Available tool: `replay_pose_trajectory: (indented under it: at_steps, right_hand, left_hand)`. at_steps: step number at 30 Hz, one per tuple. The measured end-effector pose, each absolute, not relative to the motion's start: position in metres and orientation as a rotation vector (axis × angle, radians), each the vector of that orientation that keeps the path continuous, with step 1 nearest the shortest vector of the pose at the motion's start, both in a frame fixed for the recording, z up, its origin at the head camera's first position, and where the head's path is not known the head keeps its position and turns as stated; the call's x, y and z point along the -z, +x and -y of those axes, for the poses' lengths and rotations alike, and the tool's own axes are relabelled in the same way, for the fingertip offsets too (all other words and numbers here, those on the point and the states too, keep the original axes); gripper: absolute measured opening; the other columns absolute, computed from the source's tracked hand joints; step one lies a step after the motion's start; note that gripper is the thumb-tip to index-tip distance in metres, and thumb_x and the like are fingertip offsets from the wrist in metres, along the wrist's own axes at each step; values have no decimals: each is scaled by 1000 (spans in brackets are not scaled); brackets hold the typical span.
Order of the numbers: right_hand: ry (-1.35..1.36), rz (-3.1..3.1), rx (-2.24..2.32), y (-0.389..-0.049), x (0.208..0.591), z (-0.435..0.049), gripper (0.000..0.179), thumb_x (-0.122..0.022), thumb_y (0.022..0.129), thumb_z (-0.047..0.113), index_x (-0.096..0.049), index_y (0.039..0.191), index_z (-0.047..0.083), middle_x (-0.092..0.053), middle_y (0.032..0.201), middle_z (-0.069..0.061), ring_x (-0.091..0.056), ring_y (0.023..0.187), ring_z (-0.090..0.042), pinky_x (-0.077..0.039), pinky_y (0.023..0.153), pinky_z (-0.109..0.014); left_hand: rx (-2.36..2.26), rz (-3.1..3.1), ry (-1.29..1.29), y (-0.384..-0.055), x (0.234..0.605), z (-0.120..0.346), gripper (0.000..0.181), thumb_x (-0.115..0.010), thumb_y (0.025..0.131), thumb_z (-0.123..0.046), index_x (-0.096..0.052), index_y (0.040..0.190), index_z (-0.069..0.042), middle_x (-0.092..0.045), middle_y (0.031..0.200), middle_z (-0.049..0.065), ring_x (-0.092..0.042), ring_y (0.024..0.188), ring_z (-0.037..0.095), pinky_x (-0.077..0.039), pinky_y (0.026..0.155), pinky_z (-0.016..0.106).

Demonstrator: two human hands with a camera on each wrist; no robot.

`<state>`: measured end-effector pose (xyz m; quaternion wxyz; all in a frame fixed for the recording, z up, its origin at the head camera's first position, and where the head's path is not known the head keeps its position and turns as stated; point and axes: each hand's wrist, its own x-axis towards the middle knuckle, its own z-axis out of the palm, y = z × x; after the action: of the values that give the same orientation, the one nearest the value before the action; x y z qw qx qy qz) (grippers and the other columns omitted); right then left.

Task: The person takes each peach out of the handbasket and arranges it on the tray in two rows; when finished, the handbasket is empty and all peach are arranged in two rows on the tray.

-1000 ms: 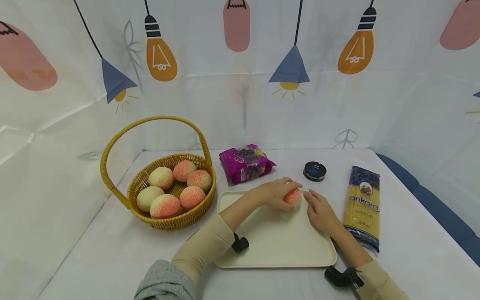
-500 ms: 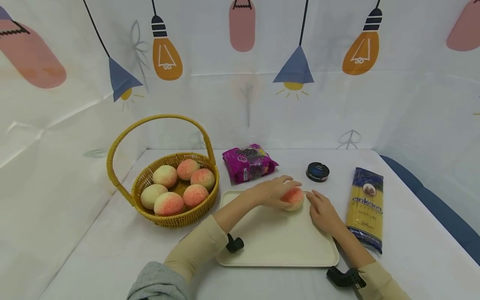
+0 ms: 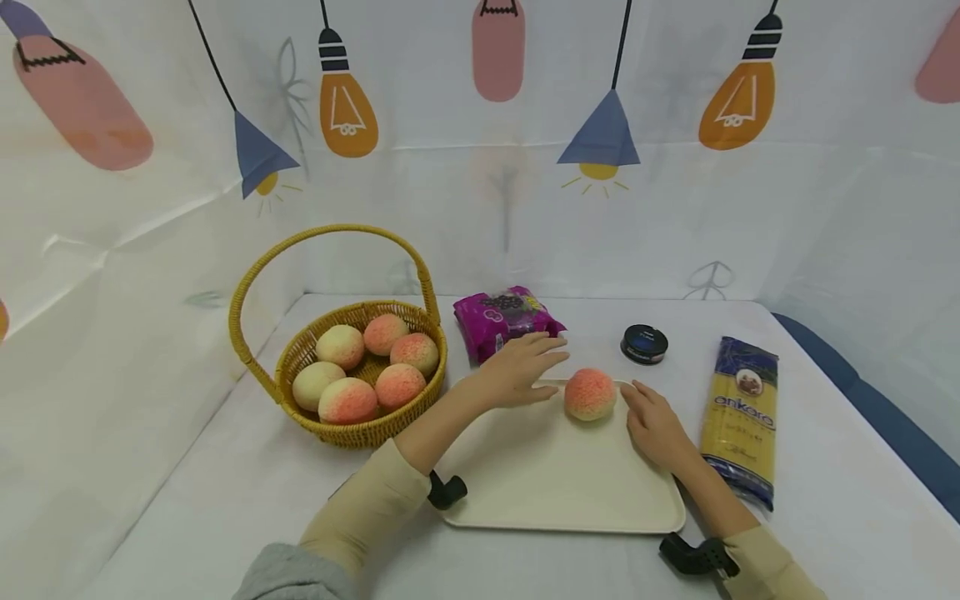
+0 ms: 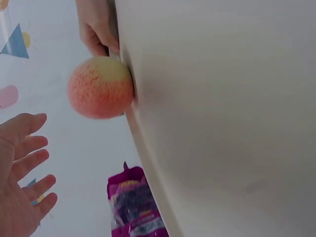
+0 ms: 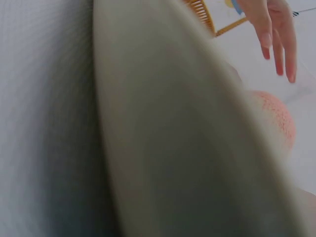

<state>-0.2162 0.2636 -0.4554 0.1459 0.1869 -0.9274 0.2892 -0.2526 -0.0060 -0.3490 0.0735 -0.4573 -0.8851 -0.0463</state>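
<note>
- Left hand (image 3: 521, 371) has released the peach (image 3: 589, 394) and drawn leftward above the far rim of the cream tray (image 3: 562, 483), fingers apart, holding nothing.
- Peach: on the tray, by its far rim toward the right corner.
- Right hand (image 3: 657, 427): at the tray's right rim; whether it grips, I cannot tell.
- Wicker basket (image 3: 360, 435) with six peaches (image 3: 348, 401): left of the tray.
- Purple packet (image 3: 495, 318), round black tin (image 3: 643, 343): beyond it.

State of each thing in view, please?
Peach: on the tray, unheld
Left hand: open, apart from the peach
Right hand: at the tray's right edge
Tray: lying flat
Basket: handle up, holding six peaches
Purple bag: lying down, partly behind left hand
Black tin: sitting flat
Ankara pack: lying flat
</note>
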Motion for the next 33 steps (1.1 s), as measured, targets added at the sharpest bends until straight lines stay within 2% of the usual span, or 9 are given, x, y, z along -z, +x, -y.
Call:
replay_pose_trajectory:
  at_steps: [4,9,16,20,26,33]
  right_hand:
    - [529,2678,-834,-216,454,-266,40,-47,85,-6,-48,124,-13,-41,128,-35,-36,118,-50,-28,96,-59]
    - [528,2683,-850,-216,452,-268,40,-47,85,-5,-48,124,-12,-41,127,-35,-36,118,-50,-28,95,-60]
    - [505,2702,-849,-215,452,-269,40,-46,85,-4,-47,124,-13,-39,129,-36,-34,118,-51,-26,96,-60]
    - [482,2736,-875,-214,454,-269,40,-45,87,-2,-45,126,-12,-37,131,-35,-32,120,-51,-25,97,-60]
    - [483,2737,-863,-214,456,-267,41,-45,87,-2,-45,126,-13,-37,131,-35,-32,119,-51,-25,97,-60]
    - [512,2727,-846,-214,451,-264,40,-46,86,-2,-46,125,-12,-37,129,-36,-34,117,-52,-26,95,-61]
  left_hand:
    - [172,2645,-1320,-250,343,22,50,-58,89,-33,-47,134,-14,-36,143,3,-28,132,25,-25,105,43]
    - [207,2623,-1248,-248,342,45,40,-61,87,-31,-56,125,-19,-44,137,4,-32,129,28,-25,101,46]
    - [246,2550,-1201,-243,346,71,37,-63,86,-26,-59,120,-14,-51,130,8,-41,123,29,-29,101,45]
    - [279,2542,-1147,-238,350,89,37,-64,85,-24,-59,120,-13,-51,129,10,-40,123,28,-30,101,45]
    - [292,2509,-1096,-231,355,114,35,-66,84,-22,-60,117,-12,-53,124,11,-44,119,27,-35,96,47]
    - [319,2467,-1006,-221,355,146,33,-69,81,-19,-63,112,-11,-56,119,11,-47,115,28,-36,91,51]
